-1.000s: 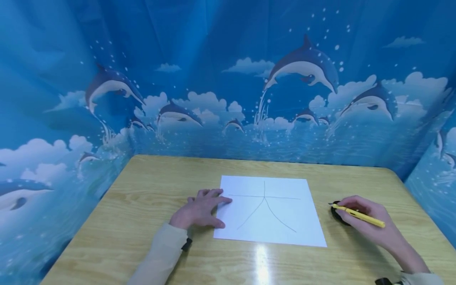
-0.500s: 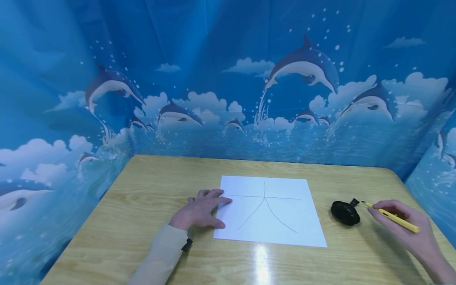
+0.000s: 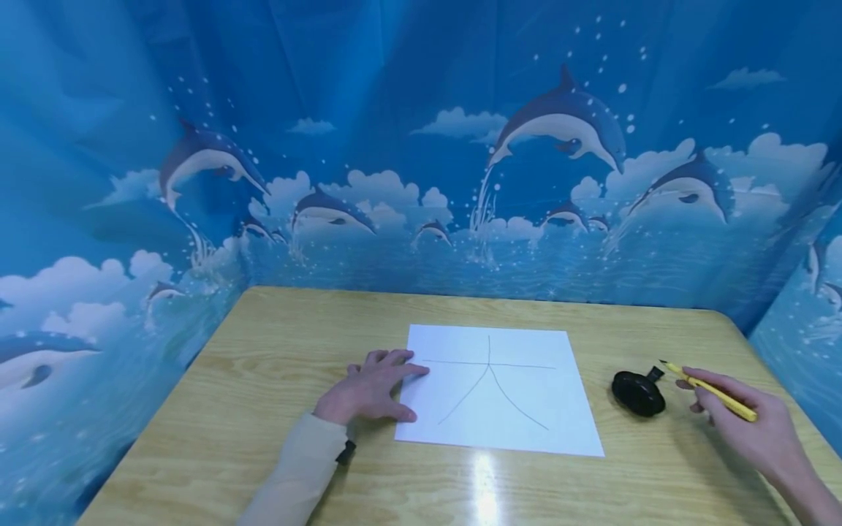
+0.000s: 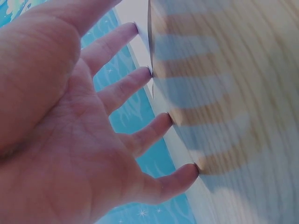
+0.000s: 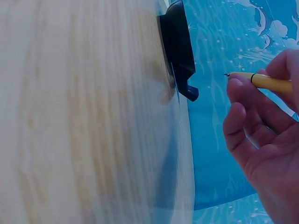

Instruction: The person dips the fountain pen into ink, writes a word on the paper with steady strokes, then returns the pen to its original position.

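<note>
A white sheet of paper (image 3: 566,394) lies on the wooden table, with thin dark lines meeting near its upper middle. My left hand (image 3: 368,391) rests at its left edge, fingers spread, index finger and thumb on the sheet; in the left wrist view the other fingertips touch the tabletop. To the right, my right hand (image 3: 756,427) pinches a yellow fountain pen (image 3: 720,397) above the table. Its metal nib (image 5: 226,74) points away from the palm. Left of that hand sits a glossy black, rounded object (image 3: 638,394) with a short stub at its upper right.
The light wooden tabletop (image 3: 296,351) spreads around the paper, with a bright reflection near the front. A blue curtain (image 3: 395,146) printed with dolphins and clouds hangs behind the table and along its sides.
My right hand has moved right with the pen, uncovering the black object, then slightly back left. The pen's tip has risen a little. The left hand and paper have stayed in place.
</note>
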A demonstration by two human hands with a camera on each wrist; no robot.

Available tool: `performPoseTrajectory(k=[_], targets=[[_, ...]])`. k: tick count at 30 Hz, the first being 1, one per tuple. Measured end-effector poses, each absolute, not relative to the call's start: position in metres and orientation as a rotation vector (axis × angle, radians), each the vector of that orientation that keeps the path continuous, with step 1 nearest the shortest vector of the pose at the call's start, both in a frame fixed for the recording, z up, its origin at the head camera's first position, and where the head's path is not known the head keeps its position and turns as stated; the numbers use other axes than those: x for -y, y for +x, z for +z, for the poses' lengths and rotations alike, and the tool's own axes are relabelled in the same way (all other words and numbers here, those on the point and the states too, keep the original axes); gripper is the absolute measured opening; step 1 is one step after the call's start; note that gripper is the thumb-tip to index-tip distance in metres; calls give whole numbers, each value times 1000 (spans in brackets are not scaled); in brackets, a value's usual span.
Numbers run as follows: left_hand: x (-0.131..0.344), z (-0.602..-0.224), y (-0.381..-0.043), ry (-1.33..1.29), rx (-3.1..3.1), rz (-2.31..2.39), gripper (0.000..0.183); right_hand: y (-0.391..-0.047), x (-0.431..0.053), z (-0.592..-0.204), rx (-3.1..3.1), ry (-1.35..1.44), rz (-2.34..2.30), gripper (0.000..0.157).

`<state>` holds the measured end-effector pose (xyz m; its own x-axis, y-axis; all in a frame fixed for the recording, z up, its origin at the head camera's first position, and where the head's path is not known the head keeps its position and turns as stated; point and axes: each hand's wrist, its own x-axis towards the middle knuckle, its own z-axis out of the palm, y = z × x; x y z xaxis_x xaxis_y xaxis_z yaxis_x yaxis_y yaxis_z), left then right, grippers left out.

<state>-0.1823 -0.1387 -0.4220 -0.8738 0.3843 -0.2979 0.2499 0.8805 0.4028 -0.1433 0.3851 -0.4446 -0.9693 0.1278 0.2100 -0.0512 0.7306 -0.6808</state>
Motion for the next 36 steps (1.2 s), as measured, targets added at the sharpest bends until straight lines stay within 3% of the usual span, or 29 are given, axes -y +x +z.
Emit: performPoseTrajectory(k=[5,14,36], targets=[[139,-421,-183,469,-2674,503,73,-144,-383,-446,2657,-62,1050,27],[139,-422,-184,461,-2676,514,72,-142,-388,-445,2696,-54,1122,28],[141,-424,-181,522,-2689,508,70,-149,-393,-456,2817,127,706,21]])
